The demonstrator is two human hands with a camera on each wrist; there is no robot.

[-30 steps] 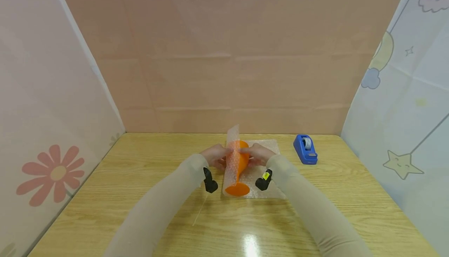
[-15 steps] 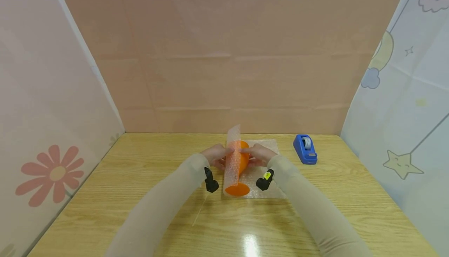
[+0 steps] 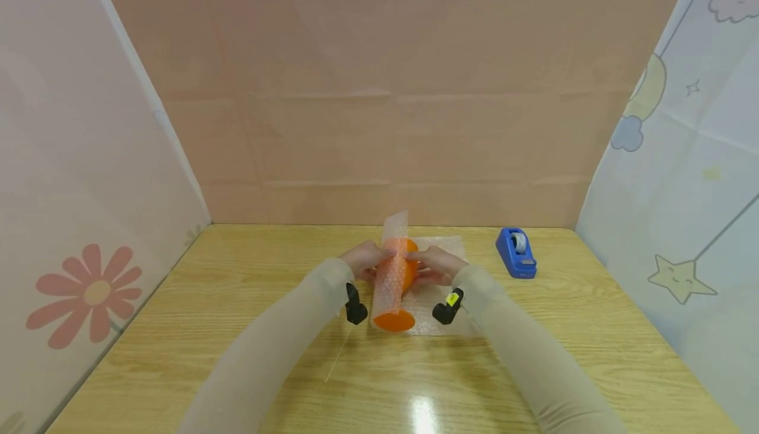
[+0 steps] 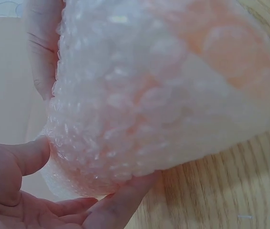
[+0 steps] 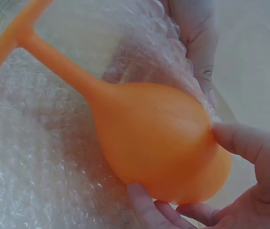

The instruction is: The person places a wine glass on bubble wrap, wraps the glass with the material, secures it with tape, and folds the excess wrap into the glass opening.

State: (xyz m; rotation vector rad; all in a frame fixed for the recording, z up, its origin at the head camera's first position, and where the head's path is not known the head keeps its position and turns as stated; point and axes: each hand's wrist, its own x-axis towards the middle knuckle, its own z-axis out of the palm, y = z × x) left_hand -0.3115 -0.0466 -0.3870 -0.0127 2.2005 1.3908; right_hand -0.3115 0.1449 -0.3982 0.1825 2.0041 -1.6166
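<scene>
Smooth, matt goblet [image 5: 149, 138]; glossy, bumpy plastic bubble wrap [image 5: 44, 162].

I can read no words, numbers or brand names in any of my three views. A small, bright yellow rectangular label [image 3: 453, 299] sits on the angular black device [image 3: 442, 314] at my right wrist [image 3: 470, 282], but any print on it is too small for me to make out.

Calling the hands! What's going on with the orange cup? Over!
Left hand grips bubble wrap. Right hand holds orange cup. Cup partly wrapped, foot showing. Tape dispenser off right, not blocking.
</scene>
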